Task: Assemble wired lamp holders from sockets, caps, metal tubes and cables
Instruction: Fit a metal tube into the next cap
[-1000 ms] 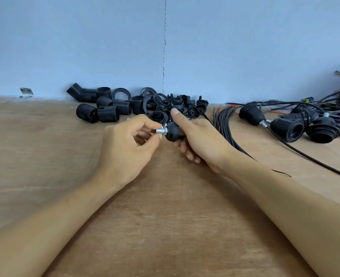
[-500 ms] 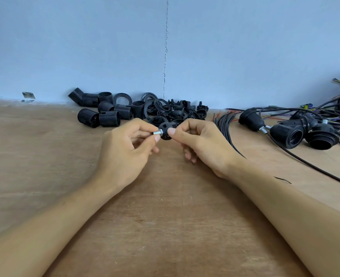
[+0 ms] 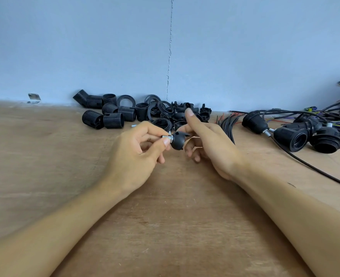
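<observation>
Pinching one metal tube on one cap are left hand fingers; right hand fingers loose, empty.

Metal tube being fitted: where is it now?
Mid-frame in the head view, the metal tube is pinched by the left hand, its end at the black cap beside the right hand.

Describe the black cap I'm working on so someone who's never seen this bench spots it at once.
On the wooden table, before the pile of black parts by the blue wall, the left hand and right hand meet. The black cap is the dome between them, its narrow end on the metal tube the left hand pinches. Unlike the piled caps, it's in hand with a tube fitted.
</observation>
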{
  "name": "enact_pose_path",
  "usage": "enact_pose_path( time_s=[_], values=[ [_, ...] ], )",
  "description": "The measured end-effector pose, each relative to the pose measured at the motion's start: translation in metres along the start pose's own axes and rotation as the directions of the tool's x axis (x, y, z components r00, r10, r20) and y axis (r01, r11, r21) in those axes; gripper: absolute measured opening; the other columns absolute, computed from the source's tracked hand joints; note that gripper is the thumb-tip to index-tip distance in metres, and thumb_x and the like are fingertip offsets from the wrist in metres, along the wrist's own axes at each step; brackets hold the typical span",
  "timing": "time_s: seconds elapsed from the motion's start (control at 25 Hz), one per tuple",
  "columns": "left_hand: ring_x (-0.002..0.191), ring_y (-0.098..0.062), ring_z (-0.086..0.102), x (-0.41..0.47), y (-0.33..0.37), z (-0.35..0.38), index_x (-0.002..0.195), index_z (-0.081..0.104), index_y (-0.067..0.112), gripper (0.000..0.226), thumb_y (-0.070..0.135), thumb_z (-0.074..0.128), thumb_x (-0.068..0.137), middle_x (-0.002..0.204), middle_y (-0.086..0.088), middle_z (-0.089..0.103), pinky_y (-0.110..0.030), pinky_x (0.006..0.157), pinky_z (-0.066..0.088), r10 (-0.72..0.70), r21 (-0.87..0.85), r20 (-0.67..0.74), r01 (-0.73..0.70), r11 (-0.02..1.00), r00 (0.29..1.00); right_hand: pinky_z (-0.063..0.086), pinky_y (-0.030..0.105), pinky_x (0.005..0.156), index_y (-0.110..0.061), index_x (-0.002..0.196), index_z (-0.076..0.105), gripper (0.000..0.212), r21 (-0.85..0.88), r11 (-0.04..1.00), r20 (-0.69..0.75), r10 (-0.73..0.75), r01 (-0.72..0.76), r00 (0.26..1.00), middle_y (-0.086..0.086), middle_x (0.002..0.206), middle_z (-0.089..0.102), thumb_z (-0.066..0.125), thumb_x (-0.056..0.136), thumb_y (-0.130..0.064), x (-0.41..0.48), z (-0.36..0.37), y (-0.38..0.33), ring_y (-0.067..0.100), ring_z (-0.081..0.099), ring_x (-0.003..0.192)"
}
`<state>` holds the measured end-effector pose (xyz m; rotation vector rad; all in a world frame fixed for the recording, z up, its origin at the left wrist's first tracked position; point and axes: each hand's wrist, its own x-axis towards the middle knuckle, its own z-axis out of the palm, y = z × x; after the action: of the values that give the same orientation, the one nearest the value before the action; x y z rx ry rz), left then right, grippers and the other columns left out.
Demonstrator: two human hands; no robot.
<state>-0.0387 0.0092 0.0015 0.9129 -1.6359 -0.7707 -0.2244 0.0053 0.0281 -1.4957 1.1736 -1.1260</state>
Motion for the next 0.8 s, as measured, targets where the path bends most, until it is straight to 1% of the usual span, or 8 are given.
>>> enact_pose_path(
  time_s=[0.12,0.2,0.32,0.48,0.56,0.6,0.68,0.8],
  values=[
    [0.055,-0.013,0.065,0.001,-0.002,-0.001,0.093,0.07,0.017,0.011,0.007,0.068,0.096,0.077,0.001,0.074,-0.021,0.055,0.052,-0.02,-0.029,-0.043,0.019,0.999,0.999,0.037,0.026,0.05,-0.023,0.092,0.072,0.028,-0.023,0.999,0.109,-0.036,0.039,0.993,-0.009,0.072,0.063,0.066,0.09,-0.05,-0.001,-0.002,0.002,0.016,0.054,0.061],
    [0.054,-0.012,0.065,0.002,-0.002,-0.002,0.094,0.07,0.016,0.01,0.007,0.067,0.097,0.077,0.001,0.074,-0.021,0.054,0.051,-0.032,-0.035,-0.056,0.03,0.999,0.998,0.036,0.026,0.05,-0.018,0.097,0.071,0.026,-0.077,0.996,0.136,-0.033,0.043,0.99,-0.003,0.078,0.063,0.07,0.089,-0.043,-0.001,-0.001,0.004,0.015,0.051,0.062],
    [0.057,-0.012,0.066,0.002,0.0,-0.001,0.093,0.07,0.019,0.011,0.008,0.068,0.096,0.078,0.004,0.075,-0.022,0.057,0.053,-0.015,-0.004,-0.052,0.015,1.0,0.999,0.03,0.023,0.052,-0.012,0.08,0.065,0.054,-0.142,0.989,0.114,0.048,-0.031,0.992,0.0,0.07,0.05,0.056,0.092,-0.063,-0.002,0.003,0.0,0.011,0.039,0.054],
    [0.065,-0.011,0.071,-0.003,0.005,0.001,0.094,0.071,0.027,0.016,0.01,0.072,0.094,0.079,0.012,0.074,-0.021,0.063,0.056,0.082,0.073,-0.029,-0.08,0.994,0.996,0.031,0.018,0.046,-0.023,0.061,0.059,0.068,-0.155,0.98,0.069,0.134,-0.122,0.989,-0.009,0.054,0.046,0.037,0.089,-0.081,-0.001,0.003,-0.007,0.007,0.035,0.045],
    [0.065,-0.011,0.071,-0.004,0.004,0.002,0.096,0.072,0.024,0.013,0.011,0.071,0.094,0.078,0.011,0.074,-0.022,0.062,0.057,0.074,0.067,-0.049,-0.071,0.995,0.996,0.035,0.022,0.046,-0.024,0.072,0.065,0.075,-0.155,0.981,0.037,0.124,-0.117,0.992,-0.005,0.06,0.054,0.034,0.079,-0.092,-0.002,0.003,-0.006,0.01,0.043,0.047],
    [0.063,-0.011,0.07,-0.002,0.003,0.002,0.096,0.071,0.021,0.01,0.011,0.07,0.095,0.078,0.008,0.074,-0.023,0.06,0.056,0.041,0.041,-0.063,-0.038,0.998,0.997,0.037,0.024,0.047,-0.026,0.089,0.068,0.073,-0.135,0.988,0.024,0.084,-0.08,0.996,-0.008,0.068,0.061,0.039,0.076,-0.092,-0.002,0.003,-0.003,0.012,0.049,0.051],
    [0.061,-0.013,0.07,0.001,0.0,0.001,0.097,0.071,0.016,0.006,0.011,0.068,0.097,0.079,0.003,0.076,-0.023,0.057,0.054,-0.046,-0.03,-0.081,0.044,0.999,0.996,0.043,0.027,0.05,-0.029,0.119,0.061,0.06,-0.108,0.994,0.037,-0.022,0.026,0.999,-0.017,0.085,0.068,0.063,0.079,-0.075,-0.003,0.002,0.002,0.012,0.06,0.06],
    [0.06,-0.013,0.07,0.003,-0.003,-0.001,0.094,0.07,0.014,0.008,0.008,0.067,0.097,0.078,0.0,0.076,-0.021,0.056,0.053,-0.095,-0.053,-0.076,0.091,0.994,0.993,0.042,0.018,0.051,-0.021,0.106,0.068,0.028,-0.188,0.977,0.071,-0.091,0.103,0.993,-0.012,0.082,0.067,0.07,0.091,-0.045,-0.002,0.001,0.004,0.01,0.057,0.06]
  ],
)
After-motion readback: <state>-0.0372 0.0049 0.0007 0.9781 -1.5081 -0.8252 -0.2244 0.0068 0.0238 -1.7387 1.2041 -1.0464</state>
